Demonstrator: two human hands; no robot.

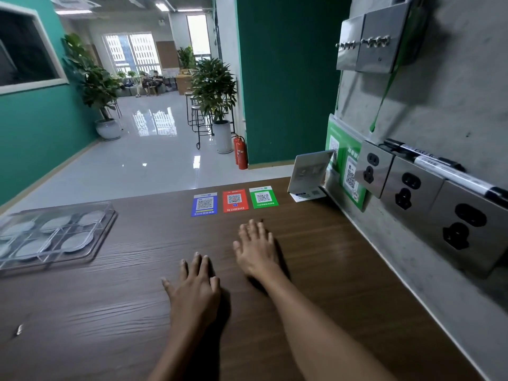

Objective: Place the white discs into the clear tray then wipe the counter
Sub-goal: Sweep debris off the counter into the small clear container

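A clear tray point(105, 229) with divided compartments lies at the left of the dark wooden counter point(137, 312). Several white discs point(77, 239) lie inside its compartments. My left hand point(193, 290) rests flat on the counter in the middle, fingers spread, holding nothing. My right hand point(257, 247) lies flat a little farther and to the right, fingers apart and empty. Both hands are well to the right of the tray. No cloth is in view.
Blue point(204, 204), red point(235, 200) and green point(263, 197) QR stickers lie near the counter's far edge. A small standing card point(309, 174) sits at the back right. The right wall carries power sockets point(406, 188), switches and a marker. A small scrap point(19, 329) lies at front left.
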